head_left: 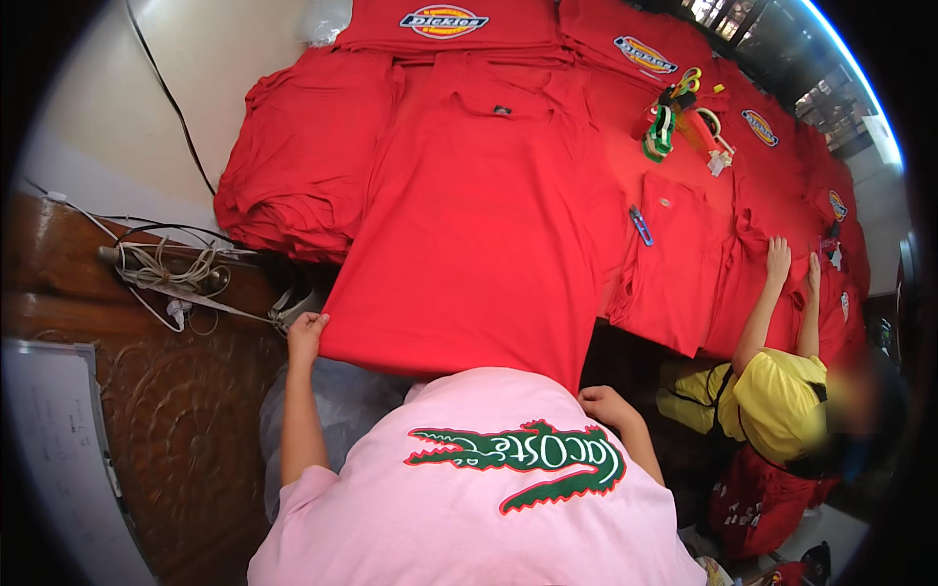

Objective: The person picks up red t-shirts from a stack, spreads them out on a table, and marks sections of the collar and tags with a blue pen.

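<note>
A red T-shirt [469, 225] lies spread in front of me, its neckline with a small dark label at the far end and its hem toward my body. My left hand [307, 337] is closed on the hem's left corner, which hangs past the table edge. At the right corner, my right hand [608, 404] has its fingers curled round the fabric beside my pink shirt. The hem between both hands is drawn fairly straight. Part of what the right fingers grip is hidden.
Red garments are piled [293, 156] to the left. Thread snips [641, 226] lie on a folded red shirt [669, 264]; a green tape dispenser [660, 134] stands farther back. At right, a co-worker in yellow [777, 400] handles red shirts. A tangled cable [171, 269] lies left.
</note>
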A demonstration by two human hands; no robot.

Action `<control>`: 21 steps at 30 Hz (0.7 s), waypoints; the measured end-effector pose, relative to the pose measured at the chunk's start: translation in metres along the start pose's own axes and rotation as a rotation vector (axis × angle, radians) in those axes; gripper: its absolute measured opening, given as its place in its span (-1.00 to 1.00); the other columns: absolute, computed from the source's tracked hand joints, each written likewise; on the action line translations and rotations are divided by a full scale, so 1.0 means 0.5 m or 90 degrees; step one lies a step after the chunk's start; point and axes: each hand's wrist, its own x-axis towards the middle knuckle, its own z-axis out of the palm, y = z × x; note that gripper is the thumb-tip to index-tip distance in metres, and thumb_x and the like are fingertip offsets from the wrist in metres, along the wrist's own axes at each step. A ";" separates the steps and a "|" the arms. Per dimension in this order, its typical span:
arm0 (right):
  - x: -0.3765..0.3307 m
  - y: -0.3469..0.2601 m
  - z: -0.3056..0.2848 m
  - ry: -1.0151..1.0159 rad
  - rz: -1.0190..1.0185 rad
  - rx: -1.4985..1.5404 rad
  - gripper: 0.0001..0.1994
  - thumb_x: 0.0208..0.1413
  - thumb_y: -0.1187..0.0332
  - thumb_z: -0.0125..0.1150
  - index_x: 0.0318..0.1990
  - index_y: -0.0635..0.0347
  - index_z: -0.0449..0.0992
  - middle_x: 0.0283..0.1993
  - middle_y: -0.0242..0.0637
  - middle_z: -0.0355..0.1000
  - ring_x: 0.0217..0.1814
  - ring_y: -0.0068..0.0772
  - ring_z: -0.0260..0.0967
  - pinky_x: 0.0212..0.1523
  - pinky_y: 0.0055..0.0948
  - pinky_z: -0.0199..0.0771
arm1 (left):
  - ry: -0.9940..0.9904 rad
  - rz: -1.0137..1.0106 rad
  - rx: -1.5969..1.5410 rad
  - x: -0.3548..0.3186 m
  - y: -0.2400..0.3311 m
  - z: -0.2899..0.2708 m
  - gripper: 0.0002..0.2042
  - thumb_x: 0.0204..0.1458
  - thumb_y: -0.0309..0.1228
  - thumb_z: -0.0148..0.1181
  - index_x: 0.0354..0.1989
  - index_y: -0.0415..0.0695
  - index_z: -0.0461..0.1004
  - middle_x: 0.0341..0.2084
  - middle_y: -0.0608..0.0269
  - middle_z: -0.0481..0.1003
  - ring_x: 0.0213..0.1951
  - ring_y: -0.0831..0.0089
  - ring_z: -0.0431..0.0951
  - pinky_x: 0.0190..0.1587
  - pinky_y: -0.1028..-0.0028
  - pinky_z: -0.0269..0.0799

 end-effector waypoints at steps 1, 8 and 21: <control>0.030 0.019 0.015 0.010 0.021 -0.066 -0.83 0.11 0.32 0.40 -0.37 0.26 0.66 -0.45 -0.33 0.56 -0.38 -0.55 0.45 -0.26 -0.41 0.49 | 0.004 0.002 0.055 0.014 -0.047 -0.003 -0.80 0.13 -0.39 0.39 -0.20 -0.25 0.56 -0.41 0.29 0.60 -0.34 0.52 0.58 -0.20 0.50 0.47; 0.113 -0.243 -0.102 0.187 -0.097 -0.116 -0.80 0.17 0.32 0.34 -0.30 0.32 0.63 -0.50 -0.31 0.53 -0.48 -0.53 0.46 -0.39 -0.39 0.48 | 0.055 0.185 0.250 0.083 0.025 0.103 -0.78 0.04 -0.43 0.38 -0.15 -0.17 0.59 -0.26 0.09 0.60 -0.19 0.13 0.62 -0.09 0.22 0.52; 0.339 -0.357 -0.383 0.803 -0.083 -0.666 -0.66 0.18 0.35 0.24 0.09 0.28 0.51 0.01 -0.07 0.47 0.04 0.04 0.47 -0.01 -0.06 0.54 | -0.074 0.244 0.206 0.319 0.337 0.378 -0.51 0.03 -0.38 0.40 0.15 -0.26 0.51 -0.01 -0.06 0.59 0.05 0.09 0.59 0.18 0.24 0.42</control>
